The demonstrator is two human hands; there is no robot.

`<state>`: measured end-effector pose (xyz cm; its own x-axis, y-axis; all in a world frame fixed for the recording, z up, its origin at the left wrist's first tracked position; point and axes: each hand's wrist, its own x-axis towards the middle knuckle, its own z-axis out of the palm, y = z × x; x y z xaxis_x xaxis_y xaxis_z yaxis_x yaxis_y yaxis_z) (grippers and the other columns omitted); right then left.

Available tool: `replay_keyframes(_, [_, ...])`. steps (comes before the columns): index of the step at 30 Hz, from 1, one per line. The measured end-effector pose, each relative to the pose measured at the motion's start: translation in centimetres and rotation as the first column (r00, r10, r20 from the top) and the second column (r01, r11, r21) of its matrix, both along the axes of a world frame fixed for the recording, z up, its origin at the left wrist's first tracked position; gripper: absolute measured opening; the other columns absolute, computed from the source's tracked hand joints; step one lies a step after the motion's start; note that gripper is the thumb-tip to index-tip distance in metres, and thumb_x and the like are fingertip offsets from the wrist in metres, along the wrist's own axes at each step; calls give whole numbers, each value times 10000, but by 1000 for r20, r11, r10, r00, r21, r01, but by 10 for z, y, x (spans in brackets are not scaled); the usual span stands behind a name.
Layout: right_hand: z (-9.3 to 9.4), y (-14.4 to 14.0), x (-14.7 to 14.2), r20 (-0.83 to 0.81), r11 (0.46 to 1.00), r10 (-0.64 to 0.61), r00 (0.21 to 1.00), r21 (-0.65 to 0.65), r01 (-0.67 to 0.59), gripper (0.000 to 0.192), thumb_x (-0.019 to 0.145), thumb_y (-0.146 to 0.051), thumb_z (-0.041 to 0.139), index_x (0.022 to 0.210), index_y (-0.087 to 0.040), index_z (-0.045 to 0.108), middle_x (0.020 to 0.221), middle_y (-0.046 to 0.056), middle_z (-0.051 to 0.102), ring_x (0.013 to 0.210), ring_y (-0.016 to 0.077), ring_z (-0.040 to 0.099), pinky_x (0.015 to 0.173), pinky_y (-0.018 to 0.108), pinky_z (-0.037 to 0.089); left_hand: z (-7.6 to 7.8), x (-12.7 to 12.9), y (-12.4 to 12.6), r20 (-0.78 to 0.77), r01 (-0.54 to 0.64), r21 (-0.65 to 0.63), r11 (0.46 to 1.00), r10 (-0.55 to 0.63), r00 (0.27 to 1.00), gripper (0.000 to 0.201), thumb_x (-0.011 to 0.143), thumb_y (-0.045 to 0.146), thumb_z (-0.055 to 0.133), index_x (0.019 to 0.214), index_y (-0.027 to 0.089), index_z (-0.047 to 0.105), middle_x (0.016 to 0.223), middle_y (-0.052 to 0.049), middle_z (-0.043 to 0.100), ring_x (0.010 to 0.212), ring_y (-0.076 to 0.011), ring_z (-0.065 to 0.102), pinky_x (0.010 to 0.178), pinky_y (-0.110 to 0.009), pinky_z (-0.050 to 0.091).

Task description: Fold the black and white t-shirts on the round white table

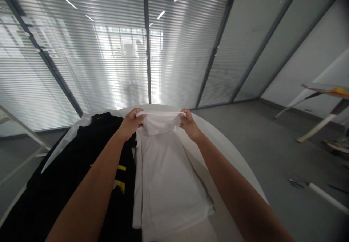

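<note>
A white garment (166, 169) lies spread on a round white table (240, 162), its far end lifted and folded over toward me. Pinching the left corner of that end is my left hand (131, 124), fingers closed on the cloth. My right hand (190, 124) grips the right corner in the same way, so the edge is stretched between both hands. To the left, a black garment (73, 165) with white and yellow parts spreads over the table, partly hidden behind my left forearm.
Glass partitions with blinds (120, 53) stand behind the table. At the right is another table (324, 89) with angled legs. A white pole (327, 196) lies on the grey floor (261, 136). Pale bars (24, 129) stand at the left.
</note>
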<state>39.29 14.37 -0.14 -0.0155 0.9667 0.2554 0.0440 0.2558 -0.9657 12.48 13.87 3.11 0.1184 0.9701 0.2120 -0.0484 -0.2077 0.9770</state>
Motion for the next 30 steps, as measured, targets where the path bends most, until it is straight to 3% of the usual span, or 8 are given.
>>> replay_keyframes(5, [1, -1, 3, -66, 999, 37, 997, -34, -39, 373, 766, -548, 575, 934, -276, 382, 768, -51, 454, 672, 114, 480, 632, 214, 425, -1, -6, 2, -97, -20, 19, 1000, 21, 995, 411, 704, 480, 735, 935, 180, 575, 867, 6, 592, 784, -142, 607, 654, -280, 575])
replay_keyframes(10, [4, -4, -1, -42, 997, 7, 999, -75, -10, 405, 728, -568, 621, 919, -269, 427, 720, -64, 442, 615, 100, 434, 579, 210, 374, 0, -8, 4, -318, -115, 30, 993, 119, 941, 383, 751, 488, 692, 975, 189, 608, 877, -26, 563, 690, -159, 587, 447, -258, 555])
replay_keyframes(13, [6, -5, -4, -83, 997, 22, 996, -68, -28, 429, 719, -585, 637, 928, -276, 424, 733, -66, 458, 619, 102, 440, 575, 218, 379, -2, -3, 3, -169, -131, -11, 991, 127, 977, 366, 769, 478, 678, 1004, 210, 593, 911, -20, 524, 744, -165, 575, 461, -304, 589])
replay_keyframes(18, [7, -5, -6, -139, 999, 27, 990, -43, -34, 422, 719, -565, 655, 923, -277, 424, 731, -65, 462, 629, 105, 441, 576, 215, 377, -8, 5, 3, 85, -64, -17, 998, 66, 994, 392, 757, 463, 704, 1023, 213, 564, 999, -20, 531, 906, -182, 581, 639, -385, 634])
replay_keyframes(22, [7, -5, -4, -205, 994, 46, 978, -85, -65, 399, 691, -503, 694, 894, -264, 446, 702, -73, 437, 590, 92, 407, 557, 206, 340, -13, 1, 6, 148, -25, -2, 1000, 26, 989, 369, 724, 421, 749, 960, 201, 571, 963, -3, 563, 898, -161, 593, 738, -371, 613])
replay_keyframes(26, [6, -7, 1, -236, 987, 120, 964, -72, -141, 343, 633, -421, 730, 817, -227, 516, 726, -50, 458, 640, 105, 439, 597, 227, 365, -12, -12, 6, 198, 89, -58, 994, -76, 977, 343, 645, 340, 804, 843, 174, 579, 837, 16, 590, 785, -138, 608, 732, -342, 586])
replay_keyframes(30, [6, -9, 6, -248, 971, 223, 943, -33, -238, 222, 633, -334, 708, 755, -192, 588, 751, -11, 535, 700, 130, 487, 656, 251, 383, -2, -26, 1, 90, 198, -79, 977, -191, 977, 240, 612, 243, 792, 769, 155, 633, 713, 18, 589, 691, -123, 597, 667, -260, 528])
